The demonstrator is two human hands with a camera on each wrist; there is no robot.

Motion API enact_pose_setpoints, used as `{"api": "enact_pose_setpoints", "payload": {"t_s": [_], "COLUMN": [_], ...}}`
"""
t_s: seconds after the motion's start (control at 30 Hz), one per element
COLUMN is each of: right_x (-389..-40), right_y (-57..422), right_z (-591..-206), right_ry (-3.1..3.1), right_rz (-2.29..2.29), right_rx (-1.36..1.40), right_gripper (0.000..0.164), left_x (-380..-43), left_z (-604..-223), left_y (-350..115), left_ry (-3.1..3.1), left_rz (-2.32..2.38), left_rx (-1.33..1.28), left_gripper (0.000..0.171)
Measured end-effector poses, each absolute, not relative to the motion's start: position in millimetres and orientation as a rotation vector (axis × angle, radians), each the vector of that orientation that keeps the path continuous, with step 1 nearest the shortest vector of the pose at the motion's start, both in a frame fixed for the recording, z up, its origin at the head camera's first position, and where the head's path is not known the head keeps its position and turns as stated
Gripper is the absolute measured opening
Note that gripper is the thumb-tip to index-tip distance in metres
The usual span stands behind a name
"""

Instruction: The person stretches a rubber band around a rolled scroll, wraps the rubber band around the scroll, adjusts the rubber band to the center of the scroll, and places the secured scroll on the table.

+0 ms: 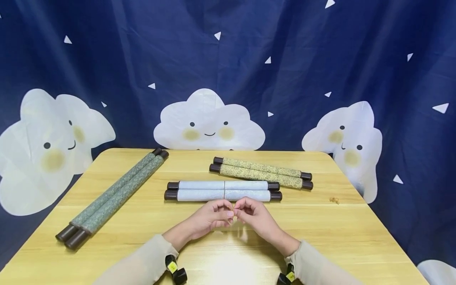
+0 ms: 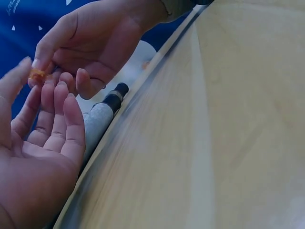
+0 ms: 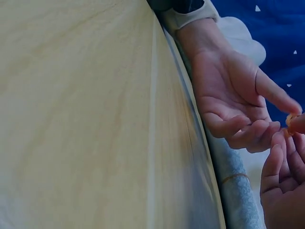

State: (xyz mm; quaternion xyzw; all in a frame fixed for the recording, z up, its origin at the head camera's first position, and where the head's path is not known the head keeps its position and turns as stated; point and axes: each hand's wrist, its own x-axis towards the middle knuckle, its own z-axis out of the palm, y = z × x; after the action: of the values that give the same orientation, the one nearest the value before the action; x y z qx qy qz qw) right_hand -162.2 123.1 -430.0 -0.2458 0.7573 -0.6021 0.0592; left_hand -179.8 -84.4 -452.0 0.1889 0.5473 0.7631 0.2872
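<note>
Over the table's front half, my left hand (image 1: 210, 215) and right hand (image 1: 258, 219) meet at the fingertips. Between them they pinch a small orange rubber band (image 2: 37, 75), bunched up and partly hidden by the fingers; it also shows in the right wrist view as an orange rubber band (image 3: 289, 123). Just beyond the hands lies a pale blue scroll (image 1: 199, 194) with two rolled halves and dark end knobs. A thin band (image 1: 224, 190) circles its middle.
A green scroll (image 1: 117, 194) slants along the table's left side. Behind the blue scroll, to the right, lies a yellow patterned scroll (image 1: 263, 173). A small heap of rubber bands (image 1: 334, 200) rests on the wooden table (image 1: 356, 245) at right. A blue curtain (image 1: 228, 71) hangs behind.
</note>
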Motion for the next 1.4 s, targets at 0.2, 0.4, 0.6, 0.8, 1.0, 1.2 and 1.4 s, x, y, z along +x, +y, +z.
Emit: {"api": "enact_pose_setpoints", "payload": {"t_s": [0.2, 0.4, 0.6, 0.8, 1.0, 1.2, 1.4], "right_x": [-163.3, -163.9, -162.5, -163.1, -164.1, -164.3, -164.1], "right_y": [123.6, 124.4, 124.4, 125.7, 125.5, 124.7, 125.7], "right_z": [-429.3, -428.7, -426.3, -427.0, -429.5, -429.0, -430.8], "right_ry": [2.329, 2.401, 2.379, 2.340, 2.322, 2.330, 2.312], "right_rz": [-1.796, -1.712, -1.827, -1.874, -1.819, -1.787, -1.855], "right_rx": [-0.737, -0.685, -0.664, -0.656, -0.637, -0.668, -0.588], "right_gripper": [0.013, 0.009, 0.009, 0.010, 0.014, 0.013, 0.016], "left_x": [-179.6, -178.7, -178.5, -178.6, -179.2, -179.5, -178.7], "left_z": [-451.3, -450.7, -448.8, -448.5, -450.1, -452.5, -454.1], "left_y": [-83.7, -84.5, -85.7, -86.3, -86.5, -86.4, -86.4], "left_ry": [1.483, 1.480, 1.424, 1.412, 1.433, 1.411, 1.439], "left_rz": [2.060, 2.093, 2.122, 2.118, 2.093, 2.095, 2.080], "left_rx": [0.514, 0.508, 0.576, 0.591, 0.528, 0.533, 0.545], "left_gripper": [0.011, 0.008, 0.004, 0.005, 0.005, 0.006, 0.007]}}
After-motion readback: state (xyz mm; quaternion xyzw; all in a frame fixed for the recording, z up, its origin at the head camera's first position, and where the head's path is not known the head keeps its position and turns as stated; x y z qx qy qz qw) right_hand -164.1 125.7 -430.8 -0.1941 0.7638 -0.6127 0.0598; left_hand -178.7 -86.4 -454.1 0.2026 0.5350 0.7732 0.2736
